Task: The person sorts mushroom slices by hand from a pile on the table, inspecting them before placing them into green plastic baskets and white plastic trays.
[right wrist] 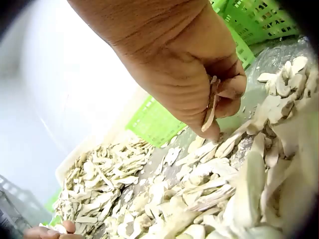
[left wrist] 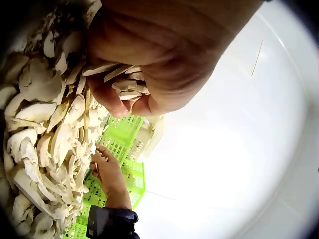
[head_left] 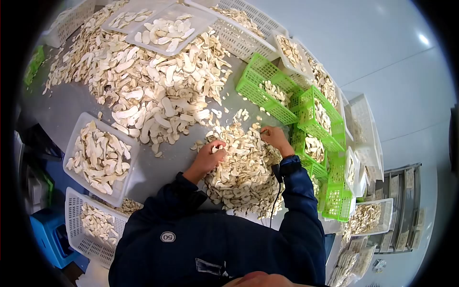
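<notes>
A heap of pale dried mushroom slices [head_left: 241, 174] lies on the table right in front of the person. My left hand [head_left: 208, 158] is over the heap's left side. In the left wrist view its curled fingers hold several mushroom slices [left wrist: 130, 87] against the palm. At the heap's right edge, beside the green baskets, is my right hand [head_left: 274, 137]. Its fingers and thumb pinch one thin, brownish mushroom slice [right wrist: 211, 112], seen in the right wrist view. Loose slices lie just below the right fingertips.
A larger pile of longer slices [head_left: 158, 86] spreads across the far left. Green baskets [head_left: 267, 91] with slices line the right side. A white tray [head_left: 129, 184] of slices stands at left, above a white perforated crate [head_left: 79, 234]. A dark cord [head_left: 276, 203] hangs near the right sleeve.
</notes>
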A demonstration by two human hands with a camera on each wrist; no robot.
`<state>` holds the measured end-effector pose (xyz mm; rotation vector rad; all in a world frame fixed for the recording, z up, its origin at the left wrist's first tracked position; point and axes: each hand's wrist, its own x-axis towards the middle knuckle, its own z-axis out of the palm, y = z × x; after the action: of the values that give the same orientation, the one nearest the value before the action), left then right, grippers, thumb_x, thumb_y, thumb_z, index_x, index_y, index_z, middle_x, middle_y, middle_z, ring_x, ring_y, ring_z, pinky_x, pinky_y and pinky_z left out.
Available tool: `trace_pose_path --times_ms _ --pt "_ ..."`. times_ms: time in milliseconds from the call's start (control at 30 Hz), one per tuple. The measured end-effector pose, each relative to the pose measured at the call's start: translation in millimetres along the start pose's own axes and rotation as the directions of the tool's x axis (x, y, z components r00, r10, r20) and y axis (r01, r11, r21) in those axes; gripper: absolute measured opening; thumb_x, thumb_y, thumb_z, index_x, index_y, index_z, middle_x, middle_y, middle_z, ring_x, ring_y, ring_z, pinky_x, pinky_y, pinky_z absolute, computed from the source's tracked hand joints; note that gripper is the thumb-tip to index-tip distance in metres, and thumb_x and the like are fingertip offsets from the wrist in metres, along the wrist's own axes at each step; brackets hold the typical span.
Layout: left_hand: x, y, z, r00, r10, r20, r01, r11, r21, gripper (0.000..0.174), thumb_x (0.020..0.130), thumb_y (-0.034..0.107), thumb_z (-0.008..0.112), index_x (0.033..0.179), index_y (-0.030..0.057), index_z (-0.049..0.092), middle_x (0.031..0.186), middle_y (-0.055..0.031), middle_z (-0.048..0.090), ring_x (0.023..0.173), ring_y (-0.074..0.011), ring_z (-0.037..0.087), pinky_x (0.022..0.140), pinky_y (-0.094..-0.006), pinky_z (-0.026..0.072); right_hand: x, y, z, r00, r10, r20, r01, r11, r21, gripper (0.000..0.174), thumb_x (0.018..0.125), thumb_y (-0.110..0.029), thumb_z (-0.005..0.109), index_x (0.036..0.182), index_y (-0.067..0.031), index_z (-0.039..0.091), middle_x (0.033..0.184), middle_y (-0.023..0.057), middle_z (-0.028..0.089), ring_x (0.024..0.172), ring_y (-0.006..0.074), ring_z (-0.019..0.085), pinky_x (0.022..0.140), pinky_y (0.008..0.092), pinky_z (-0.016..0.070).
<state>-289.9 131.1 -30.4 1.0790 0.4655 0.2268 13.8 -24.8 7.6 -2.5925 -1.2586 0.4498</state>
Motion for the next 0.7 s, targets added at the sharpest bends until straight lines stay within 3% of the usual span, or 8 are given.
trace_pose_path --times_ms 133,233,333,433,533,633,700 --pt "2.8 -5.7 -1.0 0.999 -0.030 0.041 0.032 0.998 -0.052 0.029 0.088 0.021 0.061 0.113 0.0076 0.058 0.079 -0.0015 0.058 0.067 -0.0068 0.054 0.055 -0.0231 0.0428 -10.0 -13.6 -8.2 0.999 0.040 0.037 -0.036 0.994 -0.104 0.025 0.074 -0.028 0.071 0.092 -0.0097 0.071 0.078 0.0158 0.068 0.074 0.0336 0.066 0.069 0.0419 0.0516" --pt "-1.2 2.4 2.7 0.998 -0.038 0.040 0.043 0.991 -0.130 0.026 0.088 0.020 0.061 0.111 0.0075 0.058 0.077 0.0001 0.055 0.069 -0.0065 0.053 0.056 -0.0224 0.0412 -11.0 -10.8 -7.4 0.995 0.059 0.081 -0.043 0.983 -0.181 0.026 0.075 -0.029 0.070 0.092 -0.0094 0.071 0.084 0.0177 0.069 0.079 0.0380 0.065 0.073 0.0447 0.0515" --pt "-1.8 4.3 -0.5 0.994 -0.038 0.103 0.058 0.978 -0.201 0.025 0.087 0.018 0.062 0.109 0.0055 0.058 0.079 -0.0003 0.055 0.068 -0.0082 0.052 0.054 -0.0243 0.0415 -9.5 1.6 3.0 0.998 -0.059 0.033 0.066 0.956 -0.285 0.028 0.073 -0.030 0.072 0.090 -0.0069 0.071 0.076 0.0160 0.068 0.072 0.0313 0.066 0.065 0.0386 0.0506" --pt "-1.8 6.7 -1.5 0.991 -0.065 0.119 0.094 0.962 -0.256 0.026 0.087 0.017 0.061 0.110 0.0044 0.057 0.076 -0.0011 0.055 0.066 -0.0083 0.051 0.054 -0.0247 0.0411 -7.5 13.9 10.9 0.991 -0.129 0.027 0.132 0.958 -0.253 0.028 0.077 -0.033 0.070 0.088 -0.0065 0.071 0.073 0.0144 0.066 0.067 0.0277 0.065 0.064 0.0378 0.0501" --pt "0.3 3.7 -4.0 0.991 -0.059 0.116 0.090 0.956 -0.278 0.025 0.087 0.017 0.061 0.108 0.0044 0.056 0.076 -0.0011 0.054 0.066 -0.0083 0.051 0.054 -0.0249 0.0408 -20.7 -23.2 -13.6 0.995 0.086 0.059 -0.087 0.996 0.009 0.029 0.084 -0.034 0.068 0.087 -0.0057 0.070 0.065 0.0083 0.062 0.058 0.0173 0.058 0.056 0.0318 0.0462" --pt "-0.9 7.3 -2.5 0.991 -0.070 0.112 0.097 0.963 -0.253 0.022 0.086 0.019 0.060 0.104 0.0083 0.054 0.074 0.0008 0.054 0.064 -0.0077 0.048 0.055 -0.0239 0.0379 -33.7 -37.4 -32.5 0.972 0.153 0.181 -0.205 0.926 0.316 0.029 0.092 -0.033 0.063 0.084 -0.0054 0.067 0.061 0.0000 0.055 0.054 0.0069 0.047 0.049 0.0241 0.0376" --pt "0.0 4.8 -1.1 0.994 -0.052 0.098 0.076 0.964 -0.256 0.023 0.085 0.019 0.060 0.104 0.0074 0.054 0.074 0.0004 0.054 0.063 -0.0077 0.048 0.055 -0.0236 0.0382 -43.2 -38.3 -35.6 0.963 0.164 0.215 -0.251 0.838 0.484 0.029 0.094 -0.030 0.060 0.081 -0.0055 0.065 0.064 -0.0017 0.056 0.057 0.0034 0.047 0.049 0.0213 0.0353"
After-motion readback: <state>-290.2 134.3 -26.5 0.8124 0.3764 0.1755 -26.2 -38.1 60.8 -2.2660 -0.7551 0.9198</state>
